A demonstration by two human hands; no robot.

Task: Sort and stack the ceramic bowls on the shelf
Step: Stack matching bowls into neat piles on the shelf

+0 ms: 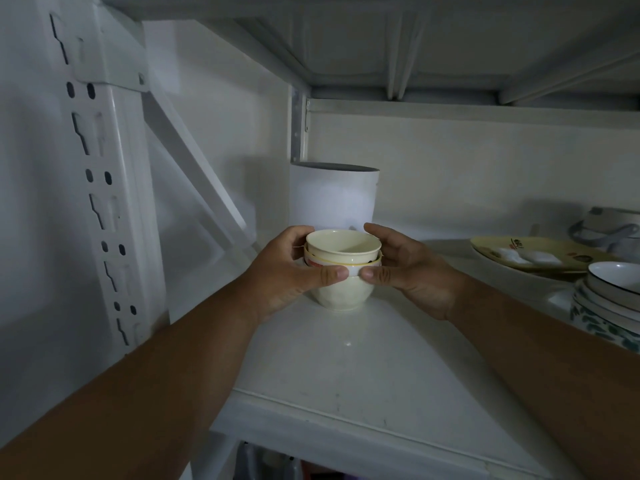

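A small stack of cream ceramic bowls (343, 268) stands on the white shelf (346, 368), toward its back left. The top bowl is plain cream; the one under it has a yellow rim line. My left hand (287, 275) grips the stack from the left, thumb across the front. My right hand (405, 268) holds it from the right, thumb meeting the left thumb at the front. The bottom bowl rests on the shelf.
A tall white cylinder (332, 195) stands right behind the stack. At the right lie a yellow patterned plate (533, 254), a stack of white and green-patterned bowls (609, 299) and a grey pot (609, 226). A slotted shelf upright (104, 202) is at left, another shelf overhead.
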